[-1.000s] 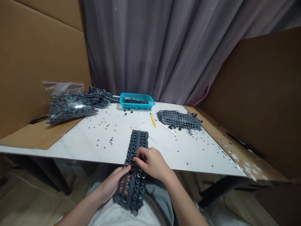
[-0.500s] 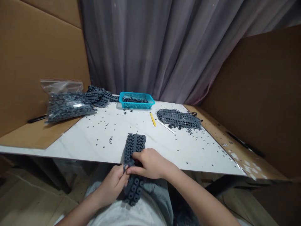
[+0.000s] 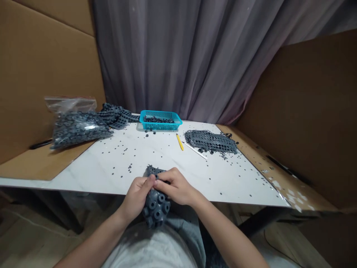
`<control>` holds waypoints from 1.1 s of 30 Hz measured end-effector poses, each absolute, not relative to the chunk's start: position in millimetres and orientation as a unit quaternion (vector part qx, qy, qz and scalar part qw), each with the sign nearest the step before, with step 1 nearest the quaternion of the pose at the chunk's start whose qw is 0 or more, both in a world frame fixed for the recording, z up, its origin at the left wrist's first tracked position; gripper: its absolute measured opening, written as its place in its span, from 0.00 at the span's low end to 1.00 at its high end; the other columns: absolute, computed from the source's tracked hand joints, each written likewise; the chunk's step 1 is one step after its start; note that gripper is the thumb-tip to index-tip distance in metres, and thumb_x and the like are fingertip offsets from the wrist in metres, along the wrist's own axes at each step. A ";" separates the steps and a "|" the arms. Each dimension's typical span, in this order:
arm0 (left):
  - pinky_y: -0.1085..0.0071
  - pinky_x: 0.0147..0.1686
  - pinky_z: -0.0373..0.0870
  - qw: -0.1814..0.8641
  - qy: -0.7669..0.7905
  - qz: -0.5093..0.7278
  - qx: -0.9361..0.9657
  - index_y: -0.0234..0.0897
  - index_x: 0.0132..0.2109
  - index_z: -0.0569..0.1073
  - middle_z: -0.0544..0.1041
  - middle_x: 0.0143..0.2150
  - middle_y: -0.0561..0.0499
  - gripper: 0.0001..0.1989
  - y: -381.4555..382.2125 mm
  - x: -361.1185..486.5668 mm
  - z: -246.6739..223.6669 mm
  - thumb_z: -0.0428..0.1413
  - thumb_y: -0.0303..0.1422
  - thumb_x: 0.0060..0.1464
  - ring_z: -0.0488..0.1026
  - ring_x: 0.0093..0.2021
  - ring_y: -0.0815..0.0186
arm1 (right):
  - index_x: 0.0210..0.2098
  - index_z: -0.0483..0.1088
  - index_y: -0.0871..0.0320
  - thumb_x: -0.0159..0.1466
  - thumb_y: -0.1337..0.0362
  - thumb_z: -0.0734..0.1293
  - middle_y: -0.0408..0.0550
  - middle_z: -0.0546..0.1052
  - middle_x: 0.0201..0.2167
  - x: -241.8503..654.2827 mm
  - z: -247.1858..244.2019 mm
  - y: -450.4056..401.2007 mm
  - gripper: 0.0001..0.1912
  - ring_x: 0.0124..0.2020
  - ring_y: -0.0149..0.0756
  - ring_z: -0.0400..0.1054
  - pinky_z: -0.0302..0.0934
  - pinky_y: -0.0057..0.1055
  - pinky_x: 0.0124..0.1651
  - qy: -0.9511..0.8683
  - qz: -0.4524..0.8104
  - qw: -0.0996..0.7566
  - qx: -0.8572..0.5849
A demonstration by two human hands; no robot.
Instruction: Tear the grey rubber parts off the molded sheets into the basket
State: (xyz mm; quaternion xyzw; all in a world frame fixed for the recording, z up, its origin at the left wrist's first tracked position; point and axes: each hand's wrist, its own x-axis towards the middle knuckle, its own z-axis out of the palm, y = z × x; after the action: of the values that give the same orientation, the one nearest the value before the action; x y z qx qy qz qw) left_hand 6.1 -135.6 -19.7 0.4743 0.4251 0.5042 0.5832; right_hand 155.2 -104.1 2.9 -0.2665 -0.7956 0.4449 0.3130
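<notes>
Between my hands, at the table's front edge, is a dark grey moulded rubber sheet [image 3: 157,208] studded with ring-shaped pieces. It is bent, its near part hanging over my lap and its far end lying on the table. My left hand [image 3: 136,195] is closed on the sheet's left side, thumb on top. From the right, my right hand [image 3: 174,186] pinches the same sheet, its thumb and forefinger meeting the left thumb. Whatever small piece may be between the fingertips is hidden.
A blue basket [image 3: 160,126] with small dark pieces stands at the back. At left are a filled zip bag [image 3: 79,128] and heaped studded sheets [image 3: 117,115]. Punched sheets [image 3: 210,140], a yellow pen-like tool [image 3: 180,142] and a white stick [image 3: 196,151] lie right. Dark bits dot the white table [image 3: 178,167].
Both hands have come together higher on the rubber sheet, the left rising. The sheet is now bent up, with its far part mostly covered by my hands.
</notes>
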 end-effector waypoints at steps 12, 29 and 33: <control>0.76 0.21 0.63 0.571 0.444 0.662 0.196 0.33 0.20 0.68 0.68 0.16 0.56 0.19 -121.2 37.1 -12.1 0.62 0.45 0.38 0.66 0.19 0.71 | 0.20 0.66 0.58 0.54 0.49 0.67 0.39 0.67 0.14 92.0 -25.4 -112.3 0.19 0.17 0.28 0.60 0.55 0.26 0.23 -0.243 0.641 0.678 -0.265; 0.77 0.15 0.56 0.625 0.364 0.662 0.197 0.37 0.17 0.58 0.60 0.12 0.60 0.22 -108.6 16.2 -14.2 0.61 0.45 0.40 0.56 0.13 0.75 | 0.19 0.50 0.56 0.61 0.50 0.60 0.32 0.45 0.13 114.4 -24.5 -91.3 0.22 0.15 0.25 0.35 0.35 0.22 0.16 -0.244 0.648 0.694 -0.198; 0.77 0.15 0.51 0.551 0.406 0.611 0.398 0.36 0.16 0.59 0.57 0.13 0.59 0.24 -108.8 8.9 -15.3 0.58 0.48 0.44 0.52 0.14 0.76 | 0.22 0.56 0.56 0.62 0.54 0.59 0.33 0.49 0.15 139.2 -9.6 -90.4 0.17 0.16 0.25 0.37 0.35 0.23 0.18 -0.394 0.590 0.663 -0.237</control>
State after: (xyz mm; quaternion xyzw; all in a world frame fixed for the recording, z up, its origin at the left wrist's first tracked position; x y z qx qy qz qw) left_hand 8.9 -108.8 -15.3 0.3977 0.4056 0.6113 0.5510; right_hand 139.2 -90.4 -9.6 -0.2370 -0.3944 0.5901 0.6634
